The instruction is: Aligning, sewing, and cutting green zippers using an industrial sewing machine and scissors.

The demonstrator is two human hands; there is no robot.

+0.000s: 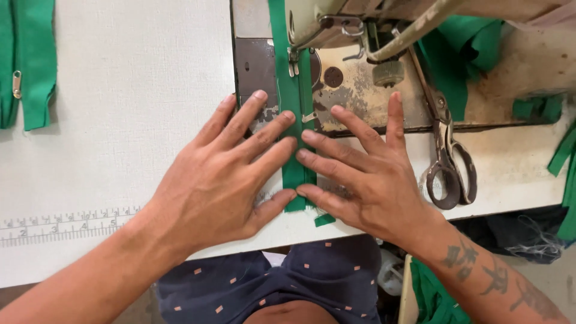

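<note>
Head cam: I'm watching both hands pressing flat, fingers spread, on a green fabric strip (292, 120) w/ zipper, running under the sewing machine's presser foot (293, 62). Left hand (222, 177) is lying open on the strip's left edge, gripping nothing; right hand (369, 180) is likewise open on its right. Scissors (447, 156) are resting nearby, right of the hands, on the table (120, 120).

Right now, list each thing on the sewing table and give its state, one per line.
Left hand: flat, fingers spread, pressing the strip.
Right hand: flat, fingers spread, pressing the strip from the other side.
Green fabric strip: laid straight, running under the presser foot.
Presser foot: resting on the strip.
Scissors: closed, lying on the table.
Green zipper piece: lying apart at the far left.
</note>
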